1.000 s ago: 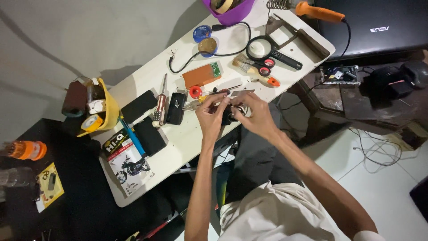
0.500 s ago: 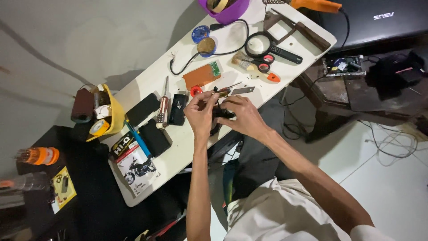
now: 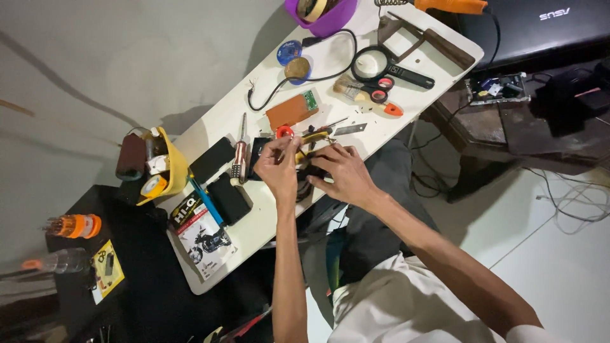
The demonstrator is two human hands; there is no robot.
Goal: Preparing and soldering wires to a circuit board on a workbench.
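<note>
My left hand (image 3: 278,168) and my right hand (image 3: 339,174) meet over the near edge of a white table (image 3: 267,216). Together they hold a small dark device (image 3: 311,166); most of it is hidden by my fingers. A yellow-handled tool (image 3: 309,136) lies just beyond my fingertips, beside a small red ring (image 3: 284,131). A screwdriver (image 3: 239,155) and a black phone-like slab (image 3: 257,152) lie to the left of my left hand.
On the table: an orange circuit board (image 3: 292,111), magnifying glass (image 3: 375,63), brush (image 3: 356,92), black cable (image 3: 298,82), purple bowl (image 3: 321,13), black cases (image 3: 219,181), a printed packet (image 3: 200,238). A yellow bin (image 3: 168,168) stands left, a laptop (image 3: 540,22) right.
Both hands have shifted left along the table edge with the dark device, and the view has drifted so the table sits further right and higher.
</note>
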